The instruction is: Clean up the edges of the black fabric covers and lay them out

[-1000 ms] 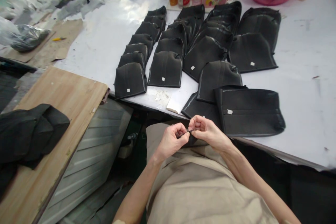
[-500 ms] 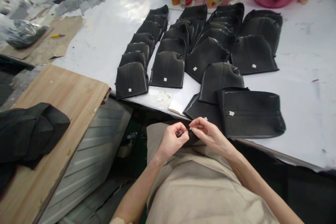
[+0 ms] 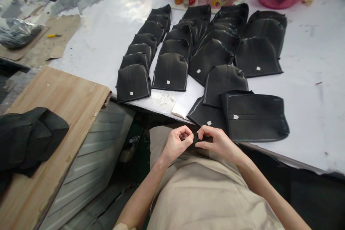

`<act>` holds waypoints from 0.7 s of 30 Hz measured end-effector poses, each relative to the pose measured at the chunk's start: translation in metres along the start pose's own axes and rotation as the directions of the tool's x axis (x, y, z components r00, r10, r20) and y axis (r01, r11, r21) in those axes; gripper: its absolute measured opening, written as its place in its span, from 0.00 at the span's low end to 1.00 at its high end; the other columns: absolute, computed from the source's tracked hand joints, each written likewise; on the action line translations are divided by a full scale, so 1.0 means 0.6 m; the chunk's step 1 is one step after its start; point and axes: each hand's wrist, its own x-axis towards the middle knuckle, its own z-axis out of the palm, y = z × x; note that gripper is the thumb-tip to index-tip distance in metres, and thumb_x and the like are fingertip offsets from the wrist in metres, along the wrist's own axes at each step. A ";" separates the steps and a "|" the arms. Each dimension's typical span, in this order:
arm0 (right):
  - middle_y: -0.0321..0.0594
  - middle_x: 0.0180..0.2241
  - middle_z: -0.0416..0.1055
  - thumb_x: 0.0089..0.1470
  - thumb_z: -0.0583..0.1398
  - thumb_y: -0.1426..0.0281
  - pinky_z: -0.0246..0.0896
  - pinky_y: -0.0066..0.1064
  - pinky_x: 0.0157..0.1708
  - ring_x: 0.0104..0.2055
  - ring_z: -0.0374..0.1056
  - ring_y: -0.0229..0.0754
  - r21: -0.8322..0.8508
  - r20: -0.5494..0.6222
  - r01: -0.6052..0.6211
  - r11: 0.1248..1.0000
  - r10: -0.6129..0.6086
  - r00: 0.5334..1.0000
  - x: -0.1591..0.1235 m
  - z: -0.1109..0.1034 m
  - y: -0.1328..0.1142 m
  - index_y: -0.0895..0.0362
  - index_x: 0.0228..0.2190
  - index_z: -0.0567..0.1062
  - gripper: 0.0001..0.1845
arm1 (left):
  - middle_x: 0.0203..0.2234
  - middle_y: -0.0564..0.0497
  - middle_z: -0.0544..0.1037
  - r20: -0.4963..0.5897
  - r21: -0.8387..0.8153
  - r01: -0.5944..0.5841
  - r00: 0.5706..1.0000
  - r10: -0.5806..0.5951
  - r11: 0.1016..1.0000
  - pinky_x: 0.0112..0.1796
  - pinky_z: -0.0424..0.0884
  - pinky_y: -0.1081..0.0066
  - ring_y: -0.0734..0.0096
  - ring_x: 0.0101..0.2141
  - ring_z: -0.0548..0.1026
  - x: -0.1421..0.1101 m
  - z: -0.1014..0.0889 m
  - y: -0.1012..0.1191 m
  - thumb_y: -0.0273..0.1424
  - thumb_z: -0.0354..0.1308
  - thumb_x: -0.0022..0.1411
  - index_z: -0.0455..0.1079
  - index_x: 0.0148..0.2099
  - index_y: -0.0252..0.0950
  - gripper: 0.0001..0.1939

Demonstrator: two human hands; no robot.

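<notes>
My left grip (image 3: 175, 146) and right grip (image 3: 221, 145) hide most of the small black piece (image 3: 196, 138) between them. Left of my grip, the dark cloth (image 3: 35, 138) runs out of view; far ahead, the pink basin (image 3: 283, 0) is cut off above.

a: furniture?
b: big table (image 3: 309, 97), white top, scuffed and marked. wooden board (image 3: 72, 86) at left, pale grain, ragged corner just beside the table edge.
a: under that?
b: ribbed grey panel (image 3: 101, 143), slanting. floor (image 3: 144, 152) dark, greenish, detail lost in shadow.
a: light?
b: pale sheen on the tabletop's far left, gloom below.
</notes>
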 end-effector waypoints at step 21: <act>0.39 0.39 0.69 0.63 0.57 0.73 0.59 0.34 0.46 0.44 0.67 0.42 0.039 -0.169 0.263 0.964 -0.253 0.953 0.000 0.014 0.009 0.54 0.33 0.69 0.05 | 0.27 0.55 0.68 0.250 0.026 -0.083 0.965 0.074 0.996 0.33 0.60 0.74 0.73 0.30 0.64 0.018 -0.021 0.000 0.41 0.64 0.59 0.72 0.36 0.33 0.14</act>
